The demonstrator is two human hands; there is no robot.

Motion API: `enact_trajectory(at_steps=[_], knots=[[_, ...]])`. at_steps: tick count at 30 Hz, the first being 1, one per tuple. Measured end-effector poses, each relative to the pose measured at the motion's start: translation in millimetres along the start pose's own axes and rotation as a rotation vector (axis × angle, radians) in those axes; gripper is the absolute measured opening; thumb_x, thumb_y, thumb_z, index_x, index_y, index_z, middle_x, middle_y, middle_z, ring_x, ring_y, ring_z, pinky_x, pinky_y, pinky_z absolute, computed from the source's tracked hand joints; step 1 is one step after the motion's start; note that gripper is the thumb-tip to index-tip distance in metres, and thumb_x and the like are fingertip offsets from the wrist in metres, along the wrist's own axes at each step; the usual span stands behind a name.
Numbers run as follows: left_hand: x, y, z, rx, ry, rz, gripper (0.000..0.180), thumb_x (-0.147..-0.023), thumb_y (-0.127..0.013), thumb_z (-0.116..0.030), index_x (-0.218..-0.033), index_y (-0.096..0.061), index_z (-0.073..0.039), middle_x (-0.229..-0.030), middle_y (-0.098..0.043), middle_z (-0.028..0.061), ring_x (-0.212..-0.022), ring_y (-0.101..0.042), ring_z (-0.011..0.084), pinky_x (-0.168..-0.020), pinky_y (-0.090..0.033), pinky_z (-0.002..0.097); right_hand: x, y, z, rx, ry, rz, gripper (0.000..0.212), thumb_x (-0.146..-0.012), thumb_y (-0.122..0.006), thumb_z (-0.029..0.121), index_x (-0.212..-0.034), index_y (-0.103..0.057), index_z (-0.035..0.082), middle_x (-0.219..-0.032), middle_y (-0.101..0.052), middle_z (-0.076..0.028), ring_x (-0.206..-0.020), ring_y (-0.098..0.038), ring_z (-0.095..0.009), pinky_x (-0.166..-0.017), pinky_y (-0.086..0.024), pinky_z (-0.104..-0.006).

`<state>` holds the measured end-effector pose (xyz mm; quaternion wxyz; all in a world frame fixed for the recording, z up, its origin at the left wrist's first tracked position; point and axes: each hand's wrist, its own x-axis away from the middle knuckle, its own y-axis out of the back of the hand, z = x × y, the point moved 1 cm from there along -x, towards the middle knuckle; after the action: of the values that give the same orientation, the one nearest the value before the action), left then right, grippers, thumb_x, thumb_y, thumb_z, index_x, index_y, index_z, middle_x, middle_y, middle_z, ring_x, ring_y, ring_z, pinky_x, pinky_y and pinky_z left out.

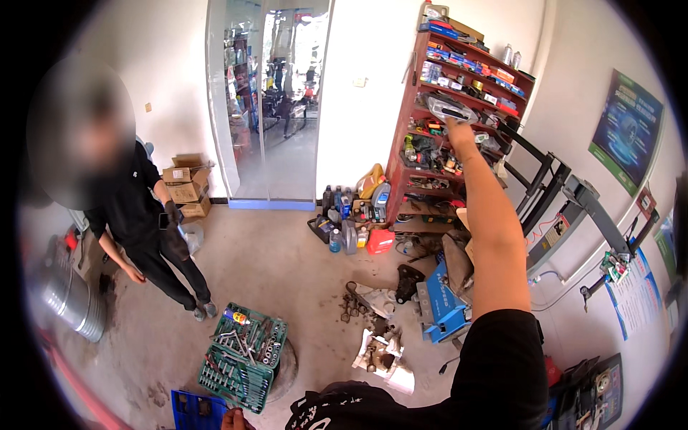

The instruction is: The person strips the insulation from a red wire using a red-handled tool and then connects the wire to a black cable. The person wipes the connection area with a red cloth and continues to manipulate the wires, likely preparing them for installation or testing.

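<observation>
My right arm stretches out to the red shelf unit, and my right hand (461, 134) is closed at the lower edge of a clear and grey car headlight (450, 107) in front of the middle shelves. Its fingertips are partly hidden by the lamp. Only the fingers of my left hand (233, 420) show at the lower edge, closed together; what they hold, if anything, cannot be made out. Just beyond them, an open green tool case (247, 358) on the floor holds sockets, wrenches and a yellow-and-blue can (236, 316).
The red shelf unit (405, 129) carries boxes, cans and parts. Bottles and jugs (349, 236) stand beside it. Metal parts (376, 297) and a blue machine (444, 304) lie near my right arm. A person in black (132, 208) stands at the left, near cardboard boxes (188, 185).
</observation>
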<state>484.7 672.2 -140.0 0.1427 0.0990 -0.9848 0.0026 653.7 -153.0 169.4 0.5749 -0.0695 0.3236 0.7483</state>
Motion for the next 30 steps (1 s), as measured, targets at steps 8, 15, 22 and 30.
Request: enact_trajectory(at_steps=[8,15,22,30], knots=[[-3.5,23.8,-25.8,-0.025,0.099,0.03,0.025,-0.094,-0.059,-0.016,-0.073,-0.047,-0.013,-0.062,-0.042,-0.0051,-0.049,-0.036,0.0036,-0.042,-0.027,0.0203,61.2,7.0,-32.8,-0.199,-0.125,0.039,0.042,-0.091,-0.057,0.045,-0.095,-0.062,0.003,-0.074,-0.061,-0.009,-0.054,-0.054,-0.02,-0.043,-0.04,-0.037],[-10.9,45.3,-1.2,-0.004,0.125,0.164,0.023,-0.096,-0.057,-0.017,-0.075,-0.048,-0.015,-0.061,-0.038,-0.0067,-0.045,-0.032,0.0029,-0.04,-0.024,0.0203,336.1,-61.3,-94.2,-0.081,-0.208,0.716,0.04,-0.092,-0.057,0.045,-0.097,-0.063,0.006,-0.068,-0.057,-0.005,-0.056,-0.055,-0.02,-0.046,-0.043,-0.0343],[-83.1,100.6,100.3,-0.887,-0.342,0.182,0.015,-0.093,-0.056,-0.021,-0.095,-0.064,-0.008,-0.08,-0.059,0.006,-0.072,-0.055,0.0207,-0.062,-0.044,0.0351,509.7,-67.6,-116.2,0.136,-0.286,1.107,0.048,-0.091,-0.064,0.042,-0.116,-0.062,0.002,-0.077,-0.067,-0.01,-0.064,-0.063,-0.018,-0.056,-0.051,-0.033],[-37.1,55.8,26.9,-0.257,0.118,0.152,0.025,-0.09,-0.066,-0.023,-0.09,-0.066,0.003,-0.061,-0.053,-0.0016,-0.049,-0.042,0.006,-0.043,-0.032,0.0262,222.5,-46.3,-69.5,0.803,0.535,0.364,0.016,-0.092,-0.052,0.019,-0.092,-0.066,0.011,-0.085,-0.065,-0.009,-0.074,-0.064,-0.022,-0.062,-0.051,-0.0381]])
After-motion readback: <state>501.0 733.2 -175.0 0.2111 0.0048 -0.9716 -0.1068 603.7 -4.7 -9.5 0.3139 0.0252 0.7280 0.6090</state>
